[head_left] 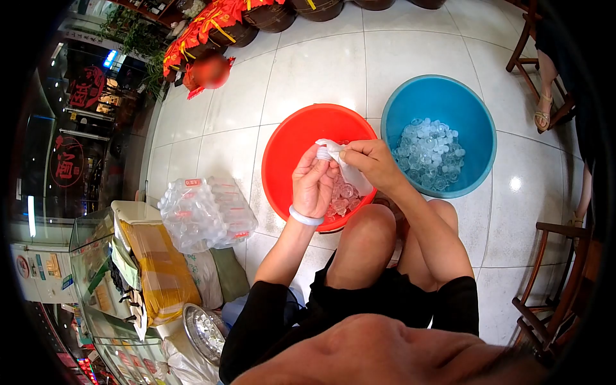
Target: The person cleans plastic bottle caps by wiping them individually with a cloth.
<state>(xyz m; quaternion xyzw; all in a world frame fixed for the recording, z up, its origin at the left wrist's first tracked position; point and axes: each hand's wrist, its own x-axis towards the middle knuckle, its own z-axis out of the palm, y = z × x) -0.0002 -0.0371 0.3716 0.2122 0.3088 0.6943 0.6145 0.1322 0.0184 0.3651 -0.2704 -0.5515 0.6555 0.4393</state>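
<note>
Above the red tub, my left hand is closed, its fingertips pinching a small whitish ringed piece. Its exact kind is too small to make out. My right hand grips a white cloth, which touches the top of that piece and hangs down over the tub. Below, in the red tub, lie many small clear pieces that look like little glass cups or lids; my hands and the cloth hide part of them.
A blue tub with similar clear pieces stands to the right. Shrink-wrapped bottles, a taped carton and a metal basin are at left. Wooden chairs and a person's foot are at right. Jars line the back.
</note>
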